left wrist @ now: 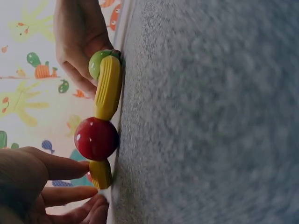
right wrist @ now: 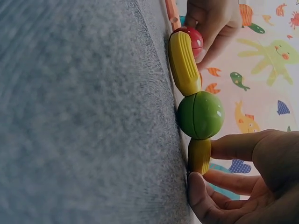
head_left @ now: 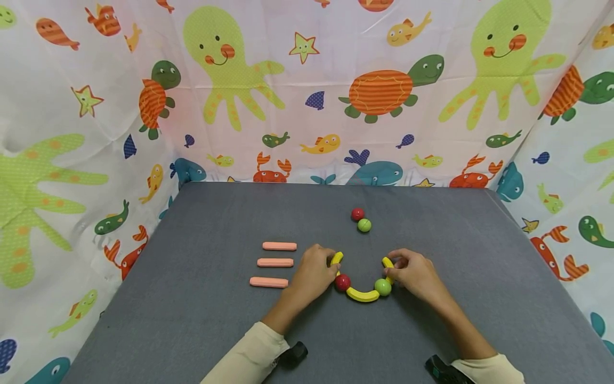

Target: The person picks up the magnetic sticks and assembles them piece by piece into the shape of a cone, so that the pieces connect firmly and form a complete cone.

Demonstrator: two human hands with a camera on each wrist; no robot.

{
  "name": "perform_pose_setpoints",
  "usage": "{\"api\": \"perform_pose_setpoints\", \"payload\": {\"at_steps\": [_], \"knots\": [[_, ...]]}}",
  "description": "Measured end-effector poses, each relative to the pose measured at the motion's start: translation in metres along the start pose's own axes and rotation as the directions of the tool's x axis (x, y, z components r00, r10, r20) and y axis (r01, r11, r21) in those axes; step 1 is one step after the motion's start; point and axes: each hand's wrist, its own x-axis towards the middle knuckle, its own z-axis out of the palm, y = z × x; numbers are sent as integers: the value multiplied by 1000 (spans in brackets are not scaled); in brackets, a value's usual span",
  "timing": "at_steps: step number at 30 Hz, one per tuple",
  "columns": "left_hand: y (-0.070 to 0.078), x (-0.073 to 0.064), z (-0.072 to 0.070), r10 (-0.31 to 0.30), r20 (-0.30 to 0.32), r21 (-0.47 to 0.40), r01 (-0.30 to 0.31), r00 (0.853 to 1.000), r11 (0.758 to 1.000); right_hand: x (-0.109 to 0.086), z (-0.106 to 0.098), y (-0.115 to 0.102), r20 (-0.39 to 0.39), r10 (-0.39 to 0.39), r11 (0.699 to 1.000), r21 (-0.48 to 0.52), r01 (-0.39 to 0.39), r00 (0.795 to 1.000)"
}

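Note:
On the grey table a red ball (head_left: 342,282), a green ball (head_left: 382,287) and three curved yellow pieces form a U, open toward the back. One yellow piece (head_left: 363,295) bridges the two balls at the front. My left hand (head_left: 313,273) pinches the left yellow piece (head_left: 338,257), which rises from the red ball. Opposite it, my right hand (head_left: 417,274) holds the right yellow piece (head_left: 387,262) beside the green ball. Thumb and fingers lie on either side of that yellow piece (right wrist: 199,156) in the right wrist view. Each hand partly covers its piece in the head view.
Three pink sticks (head_left: 275,262) lie in a column left of my left hand. Behind the U, a second red ball (head_left: 357,214) and a second green ball (head_left: 364,225) sit together. A printed sea-animal cloth (head_left: 307,122) hangs behind the table (head_left: 192,320).

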Motion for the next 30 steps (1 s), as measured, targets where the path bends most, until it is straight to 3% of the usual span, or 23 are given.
{"api": "perform_pose_setpoints", "payload": {"at_steps": [8, 18, 30], "knots": [[-2, 3, -2, -9, 76, -53, 13, 997, 999, 7, 1, -5, -26, -19, 998, -60, 18, 999], [3, 6, 0, -26, 90, -40, 29, 996, 999, 23, 2, -10, -31, -54, 995, -83, 52, 998], [6, 8, 3, -28, 149, -78, 40, 989, 996, 33, 7, -17, -25, -94, 993, -79, 92, 995]]}}
